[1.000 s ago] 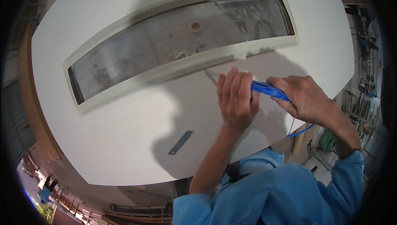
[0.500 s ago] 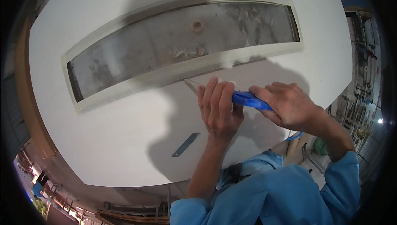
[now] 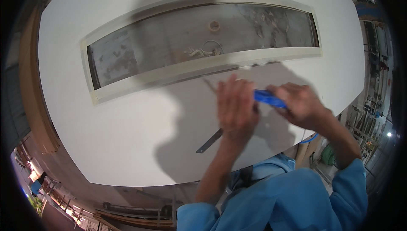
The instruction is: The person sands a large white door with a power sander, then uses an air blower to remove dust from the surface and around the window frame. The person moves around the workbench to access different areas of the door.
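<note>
A broad white panel (image 3: 127,146) lies under both my hands. My right hand (image 3: 299,103) is wrapped round the blue handle of a tool (image 3: 269,98). Across the tool's front part close the fingers of my left hand (image 3: 237,103), blurred by motion. Past those fingers a thin pale tip points up-left, close to the lower border of a long curved window (image 3: 169,40); the tool's kind is not clear. Pale masking tape (image 3: 178,67) frames this window. Near my left wrist lies a flat dark metal strip (image 3: 207,142), its upper end hidden by the wrist.
Through the window appear a round tape roll (image 3: 214,26) and crumpled scraps (image 3: 205,53). A brown board edge (image 3: 32,82) runs along the left. A blue hose (image 3: 310,138) shows by the panel's near right edge. Racks of long stock (image 3: 371,103) stand at the right.
My view has shifted, so the panel sits further right in it. Both hands keep their hold on the tool and are more blurred. My left wrist now covers part of the metal strip.
</note>
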Demonstrator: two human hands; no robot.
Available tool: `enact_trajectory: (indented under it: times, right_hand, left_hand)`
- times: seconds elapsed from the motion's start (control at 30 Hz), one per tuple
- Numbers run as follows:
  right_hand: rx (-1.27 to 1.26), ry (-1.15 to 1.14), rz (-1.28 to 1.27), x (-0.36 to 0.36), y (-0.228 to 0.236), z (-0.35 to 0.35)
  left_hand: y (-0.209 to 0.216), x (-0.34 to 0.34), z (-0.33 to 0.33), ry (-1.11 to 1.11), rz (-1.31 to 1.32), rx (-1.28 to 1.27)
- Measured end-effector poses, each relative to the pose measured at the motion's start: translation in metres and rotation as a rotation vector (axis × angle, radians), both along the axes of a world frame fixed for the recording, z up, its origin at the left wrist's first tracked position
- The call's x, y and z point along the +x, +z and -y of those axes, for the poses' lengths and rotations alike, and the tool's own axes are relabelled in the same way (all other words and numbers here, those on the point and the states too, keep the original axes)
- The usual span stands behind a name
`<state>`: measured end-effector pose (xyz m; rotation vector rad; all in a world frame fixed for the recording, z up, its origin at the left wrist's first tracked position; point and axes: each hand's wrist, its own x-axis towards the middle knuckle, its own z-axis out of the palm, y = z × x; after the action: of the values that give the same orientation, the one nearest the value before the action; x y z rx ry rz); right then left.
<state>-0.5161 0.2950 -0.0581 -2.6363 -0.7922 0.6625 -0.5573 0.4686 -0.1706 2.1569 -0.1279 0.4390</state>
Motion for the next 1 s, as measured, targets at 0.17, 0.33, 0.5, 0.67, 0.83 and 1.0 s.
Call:
enact_trajectory:
  times: [0.17, 0.33, 0.5, 0.67, 0.83, 1.0]
  right_hand:
    - [0.099, 0.043, -0.042, -0.006, -0.019, -0.112]
    - [0.143, 0.106, 0.007, 0.001, -0.014, -0.173]
    - [-0.064, -0.069, -0.083, 0.000, 0.006, -0.127]
    - [-0.113, -0.158, -0.108, -0.009, 0.016, -0.131]
    - [-0.004, -0.042, -0.087, -0.005, -0.003, -0.220]
    - [0.046, -0.023, -0.214, -0.013, -0.017, -0.278]
  left_hand:
    - [0.005, -0.005, -0.114, 0.128, -0.011, -0.005]
    - [0.009, -0.004, -0.170, 0.141, -0.082, -0.149]
    - [0.011, -0.005, -0.119, 0.041, -0.048, -0.096]
    - [0.016, -0.009, -0.115, 0.004, -0.102, -0.141]
    - [0.017, -0.012, -0.206, 0.126, -0.089, -0.071]
    - [0.018, -0.011, -0.270, 0.199, -0.074, -0.017]
